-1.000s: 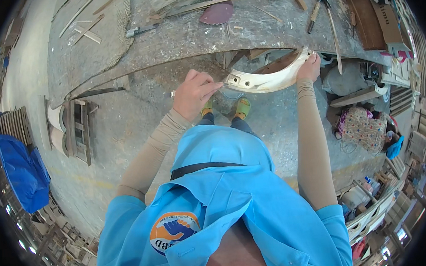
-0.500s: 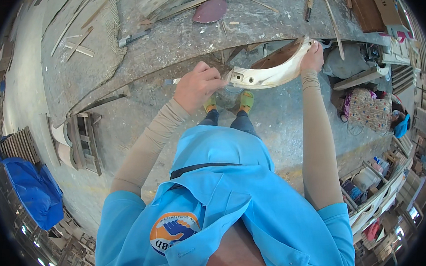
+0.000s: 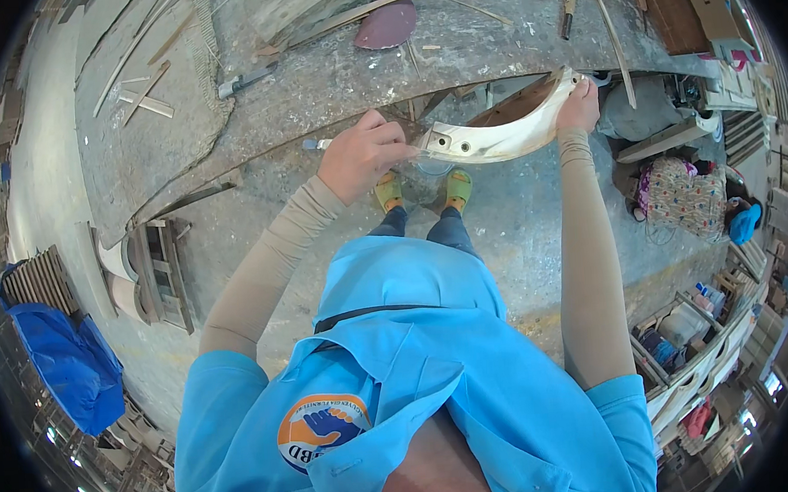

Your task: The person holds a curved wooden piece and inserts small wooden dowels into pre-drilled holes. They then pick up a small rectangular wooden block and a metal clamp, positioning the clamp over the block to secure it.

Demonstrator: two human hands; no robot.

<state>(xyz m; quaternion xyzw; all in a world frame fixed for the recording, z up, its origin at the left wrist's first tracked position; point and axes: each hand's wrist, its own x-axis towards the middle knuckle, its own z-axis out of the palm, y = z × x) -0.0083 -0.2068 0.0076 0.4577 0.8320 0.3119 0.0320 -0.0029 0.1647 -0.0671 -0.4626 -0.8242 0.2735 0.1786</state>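
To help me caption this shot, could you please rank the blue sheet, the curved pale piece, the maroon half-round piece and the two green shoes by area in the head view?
Largest to smallest:
1. Blue sheet
2. Curved pale piece
3. Maroon half-round piece
4. Left green shoe and right green shoe, too alike to rank

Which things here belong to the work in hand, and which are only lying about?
Work in hand:
curved white piece, in the right hand
slim tool, mostly hidden by the left hand

Lying about, it seems:
hammer
dark red piece
crossed wood strips
blue sheet
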